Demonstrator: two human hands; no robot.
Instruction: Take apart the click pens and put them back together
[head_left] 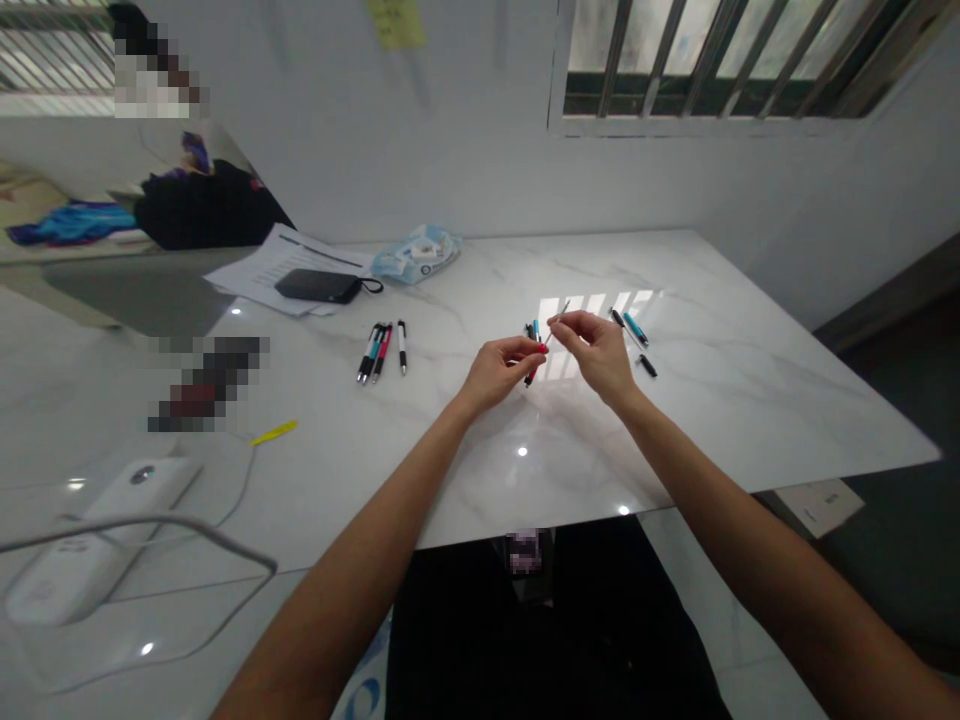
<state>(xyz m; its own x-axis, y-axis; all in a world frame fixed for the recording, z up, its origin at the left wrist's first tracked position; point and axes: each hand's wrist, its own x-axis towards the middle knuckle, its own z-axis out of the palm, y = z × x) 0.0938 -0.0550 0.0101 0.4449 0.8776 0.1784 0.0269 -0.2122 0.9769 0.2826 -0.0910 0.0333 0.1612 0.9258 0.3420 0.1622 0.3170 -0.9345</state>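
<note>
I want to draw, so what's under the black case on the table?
The black case lies on white papers. The part of the papers beneath it is covered, so I can't see what's printed there, or whether anything else is hidden.

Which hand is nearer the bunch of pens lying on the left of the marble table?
Left. The left hand is to the right of the bunch of pens, not touching them. The right hand is farther away, on the left hand's far side.
</note>
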